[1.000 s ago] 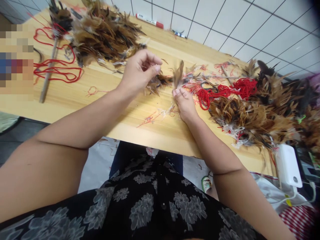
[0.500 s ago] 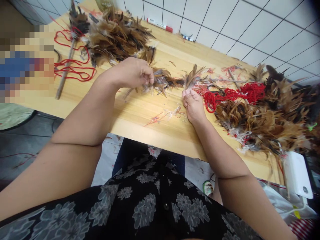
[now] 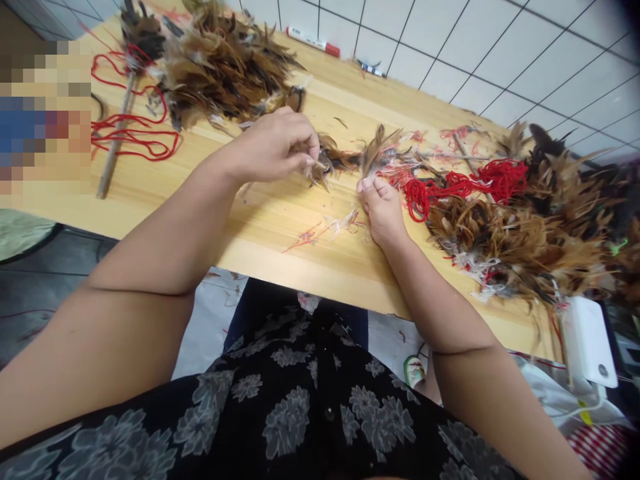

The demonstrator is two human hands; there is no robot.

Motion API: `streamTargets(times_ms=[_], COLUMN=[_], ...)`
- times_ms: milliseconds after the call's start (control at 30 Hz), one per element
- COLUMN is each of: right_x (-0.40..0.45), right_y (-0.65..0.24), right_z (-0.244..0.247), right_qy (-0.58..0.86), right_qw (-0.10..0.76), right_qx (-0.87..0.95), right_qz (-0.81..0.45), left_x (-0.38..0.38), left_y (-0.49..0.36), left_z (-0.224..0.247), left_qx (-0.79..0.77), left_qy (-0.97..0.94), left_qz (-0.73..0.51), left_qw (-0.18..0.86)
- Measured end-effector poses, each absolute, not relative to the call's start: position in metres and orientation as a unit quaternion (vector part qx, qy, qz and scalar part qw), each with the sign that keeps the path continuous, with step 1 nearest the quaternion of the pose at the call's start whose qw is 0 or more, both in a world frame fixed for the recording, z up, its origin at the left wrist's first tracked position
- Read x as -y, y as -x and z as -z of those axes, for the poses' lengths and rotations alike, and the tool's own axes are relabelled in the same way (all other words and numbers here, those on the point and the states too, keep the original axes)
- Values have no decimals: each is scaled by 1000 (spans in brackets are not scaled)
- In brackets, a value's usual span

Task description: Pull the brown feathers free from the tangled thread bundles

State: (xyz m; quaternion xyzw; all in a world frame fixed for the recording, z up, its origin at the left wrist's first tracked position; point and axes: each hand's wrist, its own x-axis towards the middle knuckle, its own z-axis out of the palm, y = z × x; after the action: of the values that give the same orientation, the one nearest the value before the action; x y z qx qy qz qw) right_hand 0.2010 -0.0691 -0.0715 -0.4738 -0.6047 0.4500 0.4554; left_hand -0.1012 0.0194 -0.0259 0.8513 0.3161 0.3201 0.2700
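My right hand [image 3: 381, 205] is closed around the lower end of a small bunch of brown feathers [image 3: 376, 150], whose tips stand up above the fingers. My left hand [image 3: 286, 145] is bent over a low strip of loose feathers [image 3: 334, 159] on the wooden table [image 3: 250, 240]. Its fingers are curled in a pinch, and what lies between them is too small to make out. Just right of my right hand lies a tangle of red cord [image 3: 460, 190]. Thin red and clear scraps [image 3: 327, 230] lie between me and the hands.
A large feather pile [image 3: 225, 63] sits at the back left, beside a stick [image 3: 117, 133] with red cord. Another feather heap [image 3: 520, 230] covers the right side. A red-capped marker [image 3: 313, 41] lies along the tiled wall. A white device [image 3: 590, 340] stands at the right edge.
My left hand has shifted a little to the right over the strip of loose feathers. My right hand keeps its grip on the bunch. The whole view has slid slightly left.
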Motion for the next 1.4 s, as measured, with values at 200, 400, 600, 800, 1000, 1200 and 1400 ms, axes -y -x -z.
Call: streamTargets(times_ms=[200,400,600,800,1000,1200,1400], right_x=[68,68,69,65,59,58,63], right_y=[-196,-193,-192,-194,-195,-199,-199], right_z=[76,78,77,82,91,96,81], right_qy=[503,510,514,497,477,447,462], right_qw=[455,430,425,405,396,458,482], right_qx=[612,631,633,663,688,643,581], right_qz=[-407,-396,-393,-385,-379,-421,-465], left_x=[14,18,19,16,21,12,21], left_y=[73,54,51,48,46,60,67], left_z=[19,25,25,31,33,32,18], left_qx=[-278,-291,-294,-301,-264,-346,-418], left_qy=[-864,-809,-784,-850,-910,-872,-819], left_qz=[-319,-340,-356,-310,-281,-327,-332], left_qw=[272,380,415,302,152,115,211])
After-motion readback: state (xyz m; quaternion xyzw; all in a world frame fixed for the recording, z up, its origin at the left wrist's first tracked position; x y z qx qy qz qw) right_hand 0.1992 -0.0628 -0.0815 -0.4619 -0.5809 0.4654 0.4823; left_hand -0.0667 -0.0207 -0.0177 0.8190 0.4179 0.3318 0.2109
